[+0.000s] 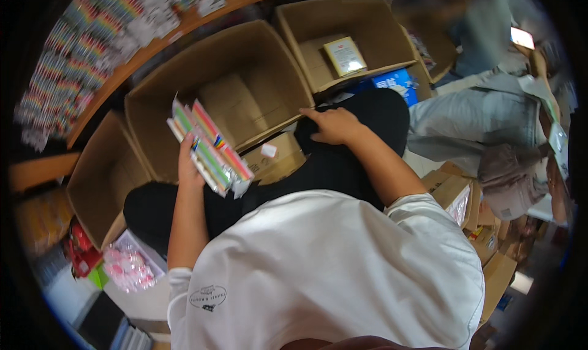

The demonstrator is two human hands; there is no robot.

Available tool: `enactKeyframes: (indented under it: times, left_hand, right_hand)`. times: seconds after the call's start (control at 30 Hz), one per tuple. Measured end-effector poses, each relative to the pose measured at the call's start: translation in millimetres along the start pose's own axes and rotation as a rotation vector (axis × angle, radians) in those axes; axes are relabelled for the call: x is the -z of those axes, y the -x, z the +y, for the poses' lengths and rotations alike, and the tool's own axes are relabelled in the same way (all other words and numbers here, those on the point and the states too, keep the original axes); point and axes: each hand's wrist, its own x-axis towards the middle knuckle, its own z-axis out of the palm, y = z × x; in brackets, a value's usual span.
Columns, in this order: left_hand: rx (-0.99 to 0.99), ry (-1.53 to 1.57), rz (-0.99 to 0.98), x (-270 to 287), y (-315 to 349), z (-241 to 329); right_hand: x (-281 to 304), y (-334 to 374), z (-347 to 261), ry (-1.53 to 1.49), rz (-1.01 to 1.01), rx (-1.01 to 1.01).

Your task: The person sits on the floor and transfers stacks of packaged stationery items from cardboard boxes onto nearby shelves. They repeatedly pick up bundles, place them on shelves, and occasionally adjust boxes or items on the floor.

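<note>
My left hand [189, 167] is closed round several flat packs of coloured paper strips [211, 154], striped green, white, pink and orange, in clear wrapping. They are held tilted over the near edge of a large open cardboard box [257, 80]. My right hand [334, 125] rests by my right knee with nothing in it. Its index finger stretches to the near right corner of that box, and the thumb stands apart. Whether the fingertip touches the cardboard I cannot tell.
Another open box [300, 31] at the back right holds a yellow-and-white carton [345, 56]. A blue package [397, 85] lies below it. Many striped packs [73, 56] fill a shelf at far left. A wrapped pink item [130, 265] sits at left; another person [478, 114] is at right.
</note>
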Motion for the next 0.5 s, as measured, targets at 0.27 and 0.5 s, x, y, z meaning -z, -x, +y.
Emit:
enactKeyframes:
  times: [0.27, 0.5]
  left_hand:
    - [-0.021, -0.045, 0.002, 11, 0, -8]
    - [-0.03, -0.055, -0.076, 12, -11, -8]
  right_hand:
    - [-4, -14, 11, -0.16, -0.041, -0.013]
    - [-19, -24, 17, -0.181, 0.025, -0.055]
